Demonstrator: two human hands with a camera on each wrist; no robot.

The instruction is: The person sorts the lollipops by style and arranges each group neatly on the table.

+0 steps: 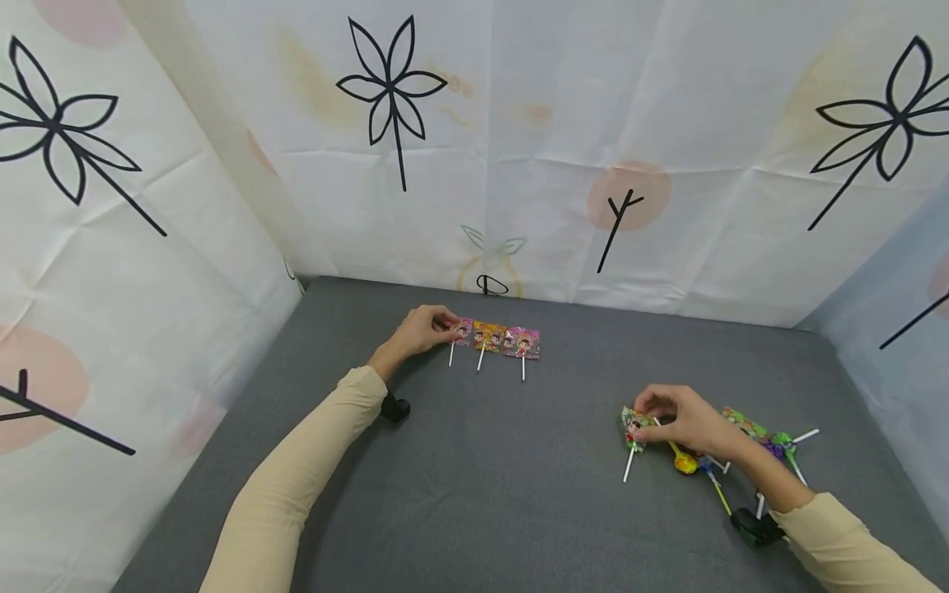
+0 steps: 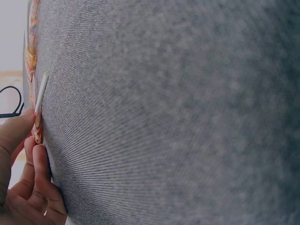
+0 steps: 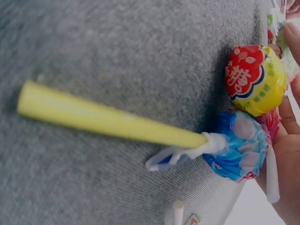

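Note:
Three flat-wrapped lollipops lie in a row at the back of the table: a pink one (image 1: 465, 331) at the left, an orange one (image 1: 488, 336) in the middle and another pink one (image 1: 522, 343) at the right, sticks toward the front. My left hand (image 1: 424, 331) pinches the leftmost by its wrapper edge; in the left wrist view its white stick (image 2: 42, 91) shows above the fingertips. At the right, my right hand (image 1: 685, 418) pinches a green-wrapped lollipop (image 1: 636, 428) between thumb and fingers, its white stick pointing down toward the front.
Under and beside the right hand lies a pile of lollipops: a yellow ball-shaped one (image 3: 258, 79), a blue one (image 3: 241, 145) with a yellow stick, a green one (image 1: 783, 442) and a flat green packet (image 1: 744, 422). A patterned cloth (image 1: 549, 165) hangs behind the grey table (image 1: 482, 478).

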